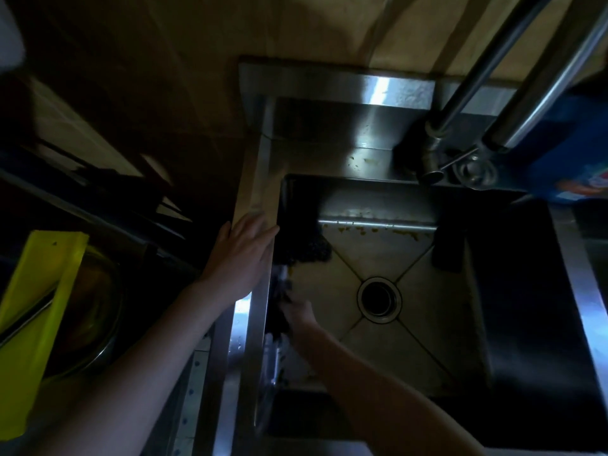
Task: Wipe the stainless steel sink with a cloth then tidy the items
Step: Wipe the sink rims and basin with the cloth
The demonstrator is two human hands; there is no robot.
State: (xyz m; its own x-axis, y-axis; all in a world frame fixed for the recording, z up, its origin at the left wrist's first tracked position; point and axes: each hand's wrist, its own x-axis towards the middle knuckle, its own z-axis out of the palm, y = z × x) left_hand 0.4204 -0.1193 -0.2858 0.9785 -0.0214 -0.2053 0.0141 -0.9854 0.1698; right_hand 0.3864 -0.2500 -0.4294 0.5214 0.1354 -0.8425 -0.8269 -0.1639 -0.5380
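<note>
a yellow-green bag [29,324] lies over a metal bowl [95,311] at left; a blue packet [572,153] stands far right.

Dim, murky view; glare on sink rim [391,88]; bowed, blurred edges

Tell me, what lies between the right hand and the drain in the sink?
In the head view, only bare steel sink floor lies between the right hand and the drain. The yellowish crumbs lie farther back.

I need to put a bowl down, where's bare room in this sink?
Bare floor lies right of the drain, toward the dark right wall. The left side is crowded: the right hand works a dark cloth there. Crumbs line the back ledge.
</note>
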